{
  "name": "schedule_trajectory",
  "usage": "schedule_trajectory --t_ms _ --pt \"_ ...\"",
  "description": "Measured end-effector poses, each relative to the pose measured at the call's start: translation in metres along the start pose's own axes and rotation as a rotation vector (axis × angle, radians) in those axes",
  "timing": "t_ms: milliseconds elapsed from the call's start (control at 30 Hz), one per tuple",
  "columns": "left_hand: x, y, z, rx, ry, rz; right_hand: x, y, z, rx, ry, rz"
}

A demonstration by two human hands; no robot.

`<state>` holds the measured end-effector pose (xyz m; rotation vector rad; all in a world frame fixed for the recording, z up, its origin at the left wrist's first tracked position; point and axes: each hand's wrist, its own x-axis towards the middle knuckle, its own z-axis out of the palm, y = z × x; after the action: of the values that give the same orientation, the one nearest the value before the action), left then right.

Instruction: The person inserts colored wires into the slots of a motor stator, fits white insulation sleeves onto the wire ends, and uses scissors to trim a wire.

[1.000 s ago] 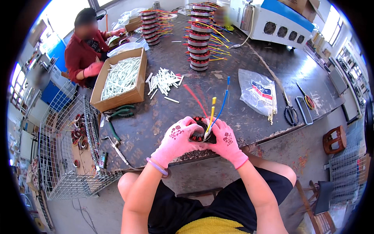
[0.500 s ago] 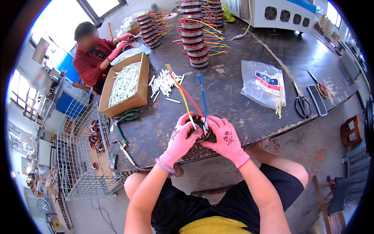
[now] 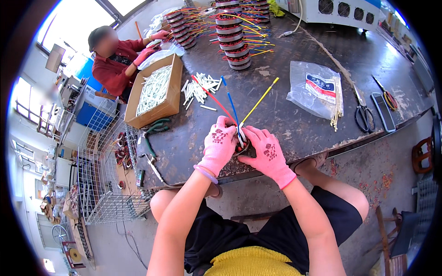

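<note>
The left hand [image 3: 219,148] is curling round one side of a wound ring core [image 3: 239,148], its fingers bunching near the wire bases, while the right hand [image 3: 266,154] is bracing the other side between thumb and fingers; what each fingertip is pinching is too small to tell. The core is sitting between both gloves at the near edge of the dark table [image 3: 276,117]. A red wire [image 3: 214,99], a blue wire [image 3: 231,102] and a yellow wire [image 3: 260,101] are fanning upward, with white sleeving [image 3: 241,134] showing at their base, so this piece is seemingly standing partway: sleeving on, wires hanging loose. Beyond, white tubes [image 3: 201,86] are lying heaped beside a cardboard box [image 3: 168,110] that is holding many more, and similar cores are standing in a tall stack [image 3: 234,46], wires trailing.
</note>
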<state>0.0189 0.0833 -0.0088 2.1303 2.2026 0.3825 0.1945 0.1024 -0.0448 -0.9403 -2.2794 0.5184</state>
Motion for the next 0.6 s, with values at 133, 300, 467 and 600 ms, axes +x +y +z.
schedule_trajectory --t_ms 133,300,467,600 --pt "-0.002 -0.020 0.011 -0.312 0.027 -0.064 0.002 -0.001 -0.001 0.035 -0.006 0.000" --pt "-0.023 -0.023 -0.009 -1.463 -0.215 -0.309 0.002 0.004 -0.002 0.091 -0.003 -0.069" --pt "-0.041 -0.022 -0.012 -0.915 -0.114 -0.114 0.002 0.003 -0.003 0.096 -0.043 -0.099" --pt "-0.050 -0.017 -0.014 -1.115 -0.121 -0.152 0.005 0.001 -0.004 0.086 -0.102 -0.112"
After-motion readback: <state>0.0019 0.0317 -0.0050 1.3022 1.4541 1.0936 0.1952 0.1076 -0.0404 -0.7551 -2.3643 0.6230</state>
